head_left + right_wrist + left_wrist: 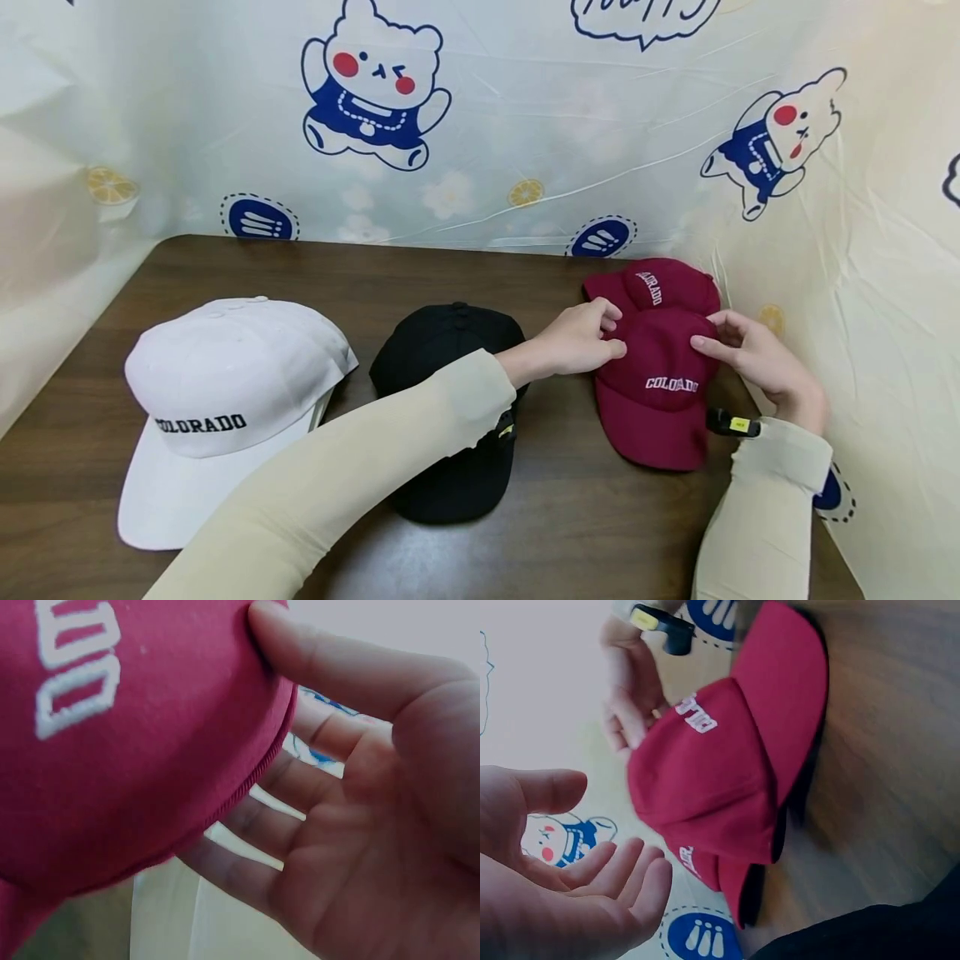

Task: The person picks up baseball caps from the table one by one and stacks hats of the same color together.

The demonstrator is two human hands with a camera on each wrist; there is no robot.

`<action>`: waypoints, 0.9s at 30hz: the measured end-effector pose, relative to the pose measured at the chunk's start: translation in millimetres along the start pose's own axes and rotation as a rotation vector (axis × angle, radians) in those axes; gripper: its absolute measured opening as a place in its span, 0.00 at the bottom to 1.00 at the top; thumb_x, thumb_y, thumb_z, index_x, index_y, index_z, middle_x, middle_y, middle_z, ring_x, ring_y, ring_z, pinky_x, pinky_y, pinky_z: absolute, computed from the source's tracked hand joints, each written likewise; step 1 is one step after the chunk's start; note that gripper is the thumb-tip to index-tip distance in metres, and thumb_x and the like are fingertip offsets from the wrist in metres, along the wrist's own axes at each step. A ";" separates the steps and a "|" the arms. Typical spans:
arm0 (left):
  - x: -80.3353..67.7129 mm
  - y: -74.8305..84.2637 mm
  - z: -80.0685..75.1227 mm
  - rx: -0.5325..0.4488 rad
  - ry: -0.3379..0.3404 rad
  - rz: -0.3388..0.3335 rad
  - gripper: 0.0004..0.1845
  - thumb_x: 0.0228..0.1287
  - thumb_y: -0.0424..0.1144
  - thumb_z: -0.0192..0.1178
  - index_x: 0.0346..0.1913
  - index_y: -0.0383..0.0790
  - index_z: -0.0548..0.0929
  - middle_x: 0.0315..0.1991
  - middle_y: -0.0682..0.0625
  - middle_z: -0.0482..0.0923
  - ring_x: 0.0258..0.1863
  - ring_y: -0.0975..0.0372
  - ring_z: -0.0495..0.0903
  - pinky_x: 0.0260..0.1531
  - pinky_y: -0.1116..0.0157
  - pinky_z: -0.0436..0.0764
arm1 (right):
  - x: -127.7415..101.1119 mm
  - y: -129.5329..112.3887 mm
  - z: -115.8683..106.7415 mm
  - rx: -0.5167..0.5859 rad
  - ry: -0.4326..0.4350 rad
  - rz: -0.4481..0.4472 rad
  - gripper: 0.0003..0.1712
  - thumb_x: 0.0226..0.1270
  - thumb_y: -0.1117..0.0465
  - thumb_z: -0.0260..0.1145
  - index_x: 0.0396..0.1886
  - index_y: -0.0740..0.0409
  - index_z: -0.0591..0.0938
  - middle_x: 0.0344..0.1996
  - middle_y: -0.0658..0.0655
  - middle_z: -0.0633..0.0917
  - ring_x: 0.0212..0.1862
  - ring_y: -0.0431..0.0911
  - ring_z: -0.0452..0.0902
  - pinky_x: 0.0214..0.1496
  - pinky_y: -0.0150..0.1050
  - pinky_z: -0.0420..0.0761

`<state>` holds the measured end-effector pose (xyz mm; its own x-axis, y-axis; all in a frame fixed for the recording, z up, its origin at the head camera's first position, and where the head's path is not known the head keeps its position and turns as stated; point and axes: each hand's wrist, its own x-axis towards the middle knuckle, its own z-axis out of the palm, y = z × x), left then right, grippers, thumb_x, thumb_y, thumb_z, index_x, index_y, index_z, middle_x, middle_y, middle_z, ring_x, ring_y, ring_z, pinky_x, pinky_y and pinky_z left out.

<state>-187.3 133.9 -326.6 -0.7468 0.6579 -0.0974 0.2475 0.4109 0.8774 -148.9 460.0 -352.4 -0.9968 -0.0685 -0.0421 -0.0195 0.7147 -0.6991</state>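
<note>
Two dark red caps lie one partly over the other at the right of the table. The front red cap point(660, 350) has "COLORADO" on it in white, its brim toward me; the rear red cap point(667, 279) shows behind it. My right hand point(765, 358) pinches the front cap's right edge, thumb point(322, 656) outside and fingers behind the rim in the right wrist view. Beside the caps' left side is my left hand point(573, 337). Its fingers are loosely bent and hold nothing, apart from the cloth in the left wrist view.
A black cap point(442, 342) lies mid-table, partly under my left forearm. Farther left sits a white cap point(232, 367) with black "COLORADO" lettering. A printed curtain point(495, 108) hangs behind the brown table point(585, 517) and along its right side, close to my right hand.
</note>
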 end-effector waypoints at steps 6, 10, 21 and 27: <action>8.6 -4.1 1.9 0.082 0.005 -0.030 0.29 0.81 0.40 0.57 0.79 0.39 0.65 0.75 0.44 0.69 0.72 0.56 0.70 0.70 0.59 0.74 | 0.3 -21.4 4.5 0.063 -0.075 -0.125 0.16 0.78 0.61 0.68 0.59 0.60 0.77 0.45 0.52 0.85 0.47 0.43 0.82 0.48 0.34 0.85; 11.7 -7.8 2.0 0.018 -0.032 -0.074 0.31 0.83 0.43 0.55 0.82 0.41 0.62 0.78 0.44 0.68 0.73 0.55 0.70 0.71 0.55 0.73 | 0.4 -32.6 6.3 0.111 -0.115 -0.182 0.14 0.77 0.64 0.68 0.57 0.60 0.79 0.44 0.53 0.86 0.47 0.45 0.82 0.47 0.35 0.85; 10.5 -8.7 -0.1 -0.068 -0.169 -0.119 0.20 0.83 0.54 0.54 0.62 0.43 0.80 0.49 0.52 0.83 0.50 0.62 0.81 0.55 0.58 0.82 | 8.4 -39.4 13.9 0.132 -0.238 -0.249 0.10 0.76 0.68 0.67 0.53 0.61 0.79 0.40 0.57 0.88 0.42 0.49 0.85 0.45 0.37 0.86; 9.4 -8.7 -3.2 -0.126 -0.198 -0.119 0.14 0.85 0.50 0.52 0.51 0.42 0.77 0.44 0.47 0.81 0.45 0.61 0.81 0.47 0.61 0.80 | 10.5 -38.0 16.0 0.110 -0.236 -0.220 0.12 0.77 0.65 0.67 0.55 0.60 0.78 0.39 0.56 0.88 0.41 0.48 0.85 0.44 0.36 0.85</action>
<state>-198.4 134.5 -333.6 -0.6276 0.7254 -0.2828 0.0772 0.4194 0.9045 -157.4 421.0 -337.7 -0.9238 -0.3810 -0.0370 -0.2107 0.5867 -0.7819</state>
